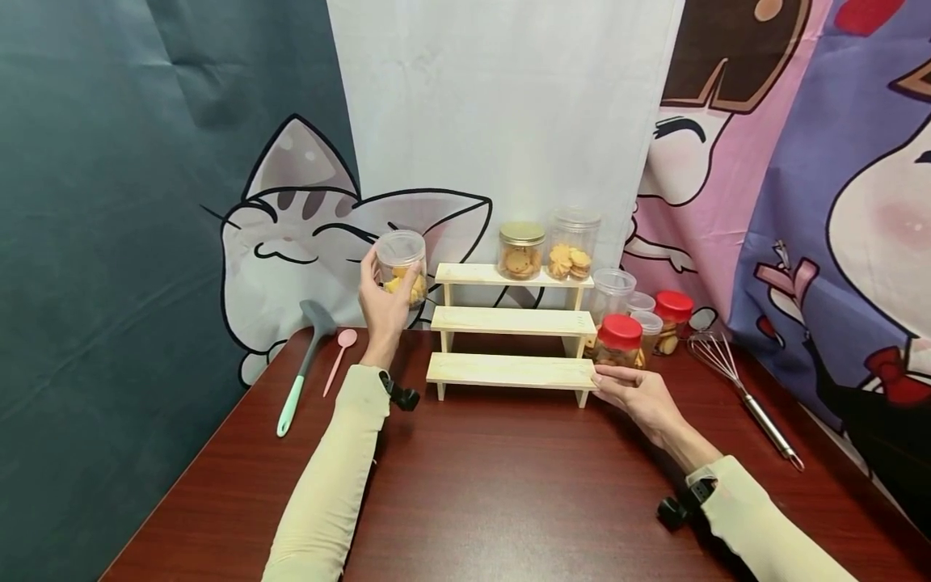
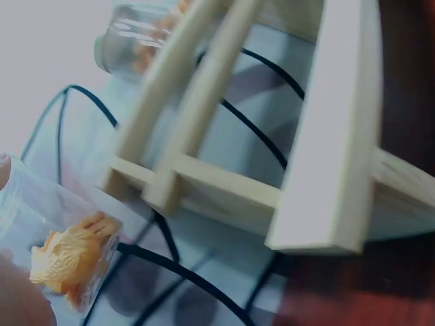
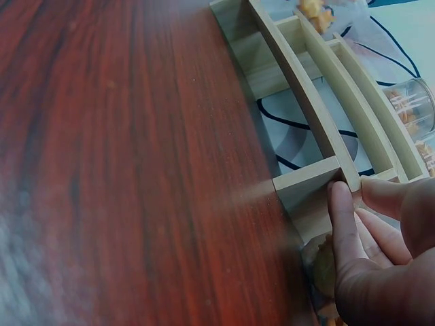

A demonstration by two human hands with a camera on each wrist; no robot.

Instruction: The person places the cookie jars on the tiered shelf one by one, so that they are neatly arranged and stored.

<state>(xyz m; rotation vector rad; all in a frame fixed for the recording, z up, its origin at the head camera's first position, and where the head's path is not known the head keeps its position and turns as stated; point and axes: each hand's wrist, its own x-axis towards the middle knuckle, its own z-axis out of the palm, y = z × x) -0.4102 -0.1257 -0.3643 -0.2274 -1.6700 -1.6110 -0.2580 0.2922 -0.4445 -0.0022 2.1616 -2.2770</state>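
My left hand (image 1: 385,305) grips a clear plastic jar (image 1: 401,257) of cookies, raised to the left of a three-tier wooden shelf (image 1: 512,322). In the left wrist view the cookies (image 2: 71,258) show through the jar's wall, level with the shelf's left end. At the other side, my right hand (image 1: 640,398) pinches the right end of the lowest step between thumb and fingers (image 3: 348,234). On the top step, toward its right end, stand a gold-lidded cookie jar (image 1: 521,252) and a taller clear jar (image 1: 573,246) with cookies inside.
Right of the shelf, red-lidded jars (image 1: 619,343) and clear-lidded jars (image 1: 612,293) stand close together. A whisk (image 1: 749,400) lies farther right on the dark red table (image 1: 502,485). A grey-and-mint spatula (image 1: 305,368) and a small pink spoon (image 1: 340,360) lie at the left.
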